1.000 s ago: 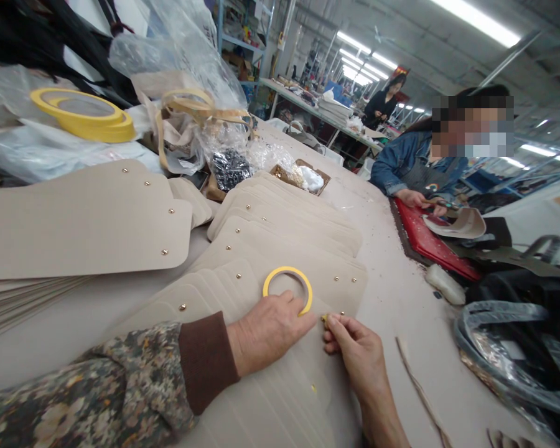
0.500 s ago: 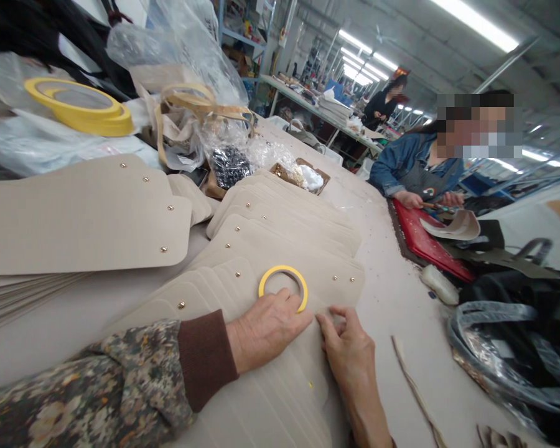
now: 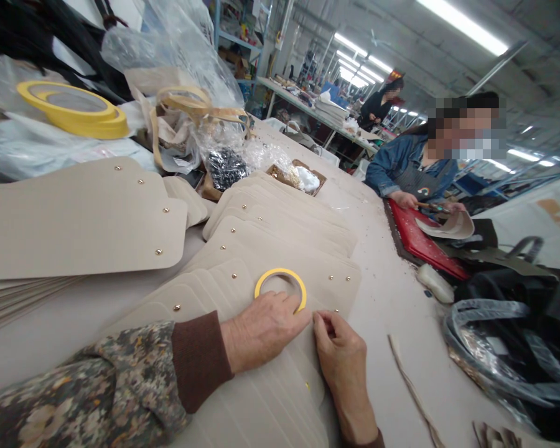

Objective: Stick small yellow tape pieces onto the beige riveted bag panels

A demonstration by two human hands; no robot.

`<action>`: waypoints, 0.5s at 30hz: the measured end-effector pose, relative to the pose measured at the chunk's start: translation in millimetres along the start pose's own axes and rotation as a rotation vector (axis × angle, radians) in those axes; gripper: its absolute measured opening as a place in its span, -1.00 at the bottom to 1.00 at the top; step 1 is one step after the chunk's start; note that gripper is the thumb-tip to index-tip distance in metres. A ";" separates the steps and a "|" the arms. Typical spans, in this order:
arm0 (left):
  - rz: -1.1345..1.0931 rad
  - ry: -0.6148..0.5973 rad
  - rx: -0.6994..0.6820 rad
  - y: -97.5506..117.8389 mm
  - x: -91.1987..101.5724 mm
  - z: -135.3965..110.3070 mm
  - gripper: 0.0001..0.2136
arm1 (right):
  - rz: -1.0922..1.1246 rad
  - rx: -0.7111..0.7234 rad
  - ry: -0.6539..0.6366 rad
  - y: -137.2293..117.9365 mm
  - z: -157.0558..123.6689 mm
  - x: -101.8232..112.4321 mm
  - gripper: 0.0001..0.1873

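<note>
My left hand [image 3: 268,330] is closed around the near side of a roll of yellow tape [image 3: 280,274]. The roll rests over overlapping beige panels [image 3: 261,249] fitted with small metal studs. Close to the left fingertips, my right hand [image 3: 340,348] has its thumb and index finger pinched together. Whatever lies in that pinch, if anything, is too small to make out. A small yellow speck [image 3: 307,385] shows on a panel below the hands.
More beige panels [image 3: 74,218] are stacked at left. Yellow tape rolls [image 3: 74,112] lie on plastic bags behind. A box of small parts [image 3: 303,177] stands at the back. Across the table a person [image 3: 410,168] works over a red pad [image 3: 415,233]. Black bags [image 3: 504,348] lie at right.
My right thumb and index finger have closed into a tighter pinch beside the left fingertips. The left hand keeps its hold on the tape roll. The whole view has shifted slightly.
</note>
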State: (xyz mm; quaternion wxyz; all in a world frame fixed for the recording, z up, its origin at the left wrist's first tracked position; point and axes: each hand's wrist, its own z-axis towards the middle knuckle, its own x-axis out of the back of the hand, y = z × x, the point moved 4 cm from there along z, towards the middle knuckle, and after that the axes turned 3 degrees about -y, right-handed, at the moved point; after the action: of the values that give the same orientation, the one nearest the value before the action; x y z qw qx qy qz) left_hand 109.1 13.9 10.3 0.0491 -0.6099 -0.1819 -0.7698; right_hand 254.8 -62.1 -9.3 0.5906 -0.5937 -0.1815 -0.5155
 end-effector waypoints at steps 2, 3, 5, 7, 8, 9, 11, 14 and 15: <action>-0.028 0.065 -0.031 -2.1 6.2 0.7 -0.86 | 0.007 -0.001 -0.124 -1.9 0.9 3.0 -0.74; -0.043 0.092 -0.048 -3.3 9.1 0.9 -0.85 | 0.026 -0.018 -0.209 -1.5 0.5 4.4 -0.75; -0.076 0.117 -0.080 -5.5 12.9 1.0 -0.84 | 0.091 -0.075 -0.385 1.3 -2.1 6.4 -0.76; -0.106 0.124 -0.106 -6.5 13.9 0.5 -0.83 | 0.171 -0.122 -0.453 4.3 -4.7 9.2 -0.74; -0.117 0.131 -0.116 -6.5 13.6 0.0 -0.83 | 0.224 -0.125 -0.420 4.8 -5.1 11.4 -0.75; -0.129 0.138 -0.125 -6.1 12.9 -0.5 -0.81 | 0.278 -0.111 -0.349 4.2 -4.8 14.1 -0.76; -0.154 0.152 -0.138 -4.7 10.6 -1.5 -0.72 | 0.358 -0.017 -0.162 -1.4 -4.3 19.9 -0.80; -0.216 0.194 -0.126 -2.9 8.7 -2.5 -0.68 | 0.349 0.235 0.015 -19.5 -5.4 24.5 -0.82; -0.238 0.204 -0.116 -2.5 8.4 -2.6 -0.71 | 0.320 0.316 0.046 -25.8 -6.2 24.8 -0.80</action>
State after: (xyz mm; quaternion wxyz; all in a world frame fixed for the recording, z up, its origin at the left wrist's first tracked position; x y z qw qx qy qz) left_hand 103.8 16.6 17.4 -0.0593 -0.5044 -0.2022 -0.8373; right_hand 241.1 -71.2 23.1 0.7543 -0.5033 -0.1502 -0.3939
